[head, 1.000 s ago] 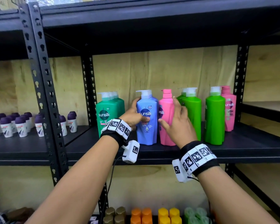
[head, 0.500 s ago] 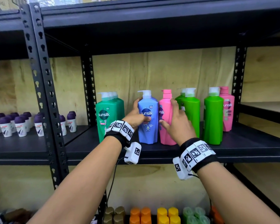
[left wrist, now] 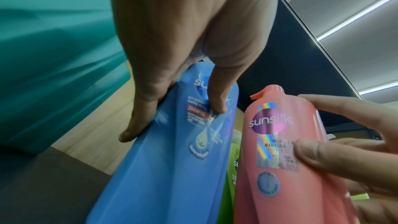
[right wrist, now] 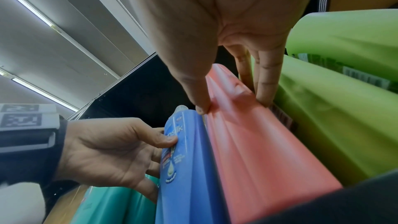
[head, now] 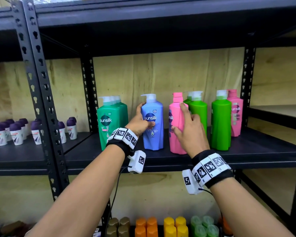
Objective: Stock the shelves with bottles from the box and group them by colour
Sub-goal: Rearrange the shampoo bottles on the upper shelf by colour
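On the black middle shelf (head: 246,151) a blue Sunsilk pump bottle (head: 154,139) stands upright. My left hand (head: 142,119) grips it, thumb on the label and fingers round its left side (left wrist: 133,125). Just to its right stands a pink bottle (head: 178,113), also seen close up in the left wrist view (left wrist: 269,193). My right hand (head: 186,124) holds it, with the thumb (right wrist: 200,106) on its front-left face and the fingers wedged between it and a light green bottle (head: 197,113).
Teal-green bottles (head: 109,124) stand left of the blue one. Another light green bottle (head: 220,124) and a second pink bottle (head: 237,115) stand at the right. Purple-capped roll-ons (head: 15,132) fill the left bay. Small coloured bottles (head: 161,226) sit on the lower shelf.
A narrow gap has opened between the blue and pink bottles; the blue one has slid slightly back. Both hands stay on their bottles.
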